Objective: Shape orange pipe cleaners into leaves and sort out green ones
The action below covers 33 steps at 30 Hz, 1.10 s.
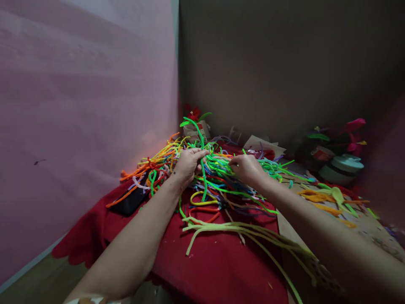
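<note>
A tangled heap of pipe cleaners [221, 165] in many colours lies under both my hands. My left hand [189, 164] is closed on a bright green pipe cleaner [202, 139], which stands up above the fingers, bends over at its top and runs down below the hand. To the right, my right hand [248, 169] reaches into the heap with its fingertips pinched together against green strands; what they grip is hidden. Pale yellow pipe cleaners [228, 227] lie loose in front of the heap.
A red cloth [221, 266] covers the table. A dark phone-like slab [128, 202] lies at left. Behind stand a red flower [193, 113] and white papers [264, 145]. At right are a pale lidded pot [341, 169], pink flowers [355, 125] and orange pipe cleaners [316, 196].
</note>
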### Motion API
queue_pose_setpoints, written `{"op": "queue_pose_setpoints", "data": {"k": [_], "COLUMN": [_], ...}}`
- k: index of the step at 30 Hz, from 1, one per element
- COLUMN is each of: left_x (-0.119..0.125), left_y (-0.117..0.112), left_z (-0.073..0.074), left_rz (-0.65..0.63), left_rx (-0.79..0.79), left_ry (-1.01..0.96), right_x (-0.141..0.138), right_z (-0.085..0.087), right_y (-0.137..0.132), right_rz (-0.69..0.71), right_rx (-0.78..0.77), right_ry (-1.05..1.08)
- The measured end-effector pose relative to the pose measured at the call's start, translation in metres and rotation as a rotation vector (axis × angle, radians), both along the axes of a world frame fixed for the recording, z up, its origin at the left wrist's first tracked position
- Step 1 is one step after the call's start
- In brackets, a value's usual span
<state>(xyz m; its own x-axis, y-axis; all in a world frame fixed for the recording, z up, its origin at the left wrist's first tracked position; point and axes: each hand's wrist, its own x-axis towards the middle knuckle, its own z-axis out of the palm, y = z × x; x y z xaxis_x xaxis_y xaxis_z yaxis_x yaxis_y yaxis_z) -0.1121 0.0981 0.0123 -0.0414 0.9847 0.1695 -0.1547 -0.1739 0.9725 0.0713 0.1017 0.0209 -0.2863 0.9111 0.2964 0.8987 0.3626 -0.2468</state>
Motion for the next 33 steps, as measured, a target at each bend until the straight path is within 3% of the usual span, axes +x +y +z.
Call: {"op": "queue_pose_setpoints", "data": {"k": [6,9,12,17,20,23,27,33], "left_x": [0.015,0.022,0.027,0.028,0.026,0.024,0.025,0.045], "left_y": [0.001,0.001,0.002,0.005,0.005,0.002,-0.010,-0.037], "left_z": [-0.016,-0.023,-0.031,-0.038,-0.036,-0.025,-0.005,0.000], "left_rz": [-0.114,-0.177,-0.161,-0.121,-0.119,-0.091,-0.110,-0.388], "left_rx": [-0.035,-0.047,-0.053,-0.067,-0.058,-0.012,0.024,-0.080], "left_ry": [0.090,0.166,0.213,0.190,0.165,0.112,0.055,0.051], "right_x": [-0.016,-0.012,-0.002,0.016,0.027,0.038,0.049,0.053], "right_z": [-0.008,-0.011,-0.011,0.016,0.043,0.058,0.043,-0.001], "right_y": [0.024,0.027,0.026,0.022,0.017,0.005,-0.026,-0.076], "right_rz": [-0.074,-0.051,-0.009,0.032,0.132,0.258,0.298,0.204], "right_rx": [-0.070,-0.068,-0.021,0.043,0.034,-0.099,-0.313,-0.534], "right_ry": [-0.044,0.031,0.174,0.504,0.934,1.347,1.371,1.294]}}
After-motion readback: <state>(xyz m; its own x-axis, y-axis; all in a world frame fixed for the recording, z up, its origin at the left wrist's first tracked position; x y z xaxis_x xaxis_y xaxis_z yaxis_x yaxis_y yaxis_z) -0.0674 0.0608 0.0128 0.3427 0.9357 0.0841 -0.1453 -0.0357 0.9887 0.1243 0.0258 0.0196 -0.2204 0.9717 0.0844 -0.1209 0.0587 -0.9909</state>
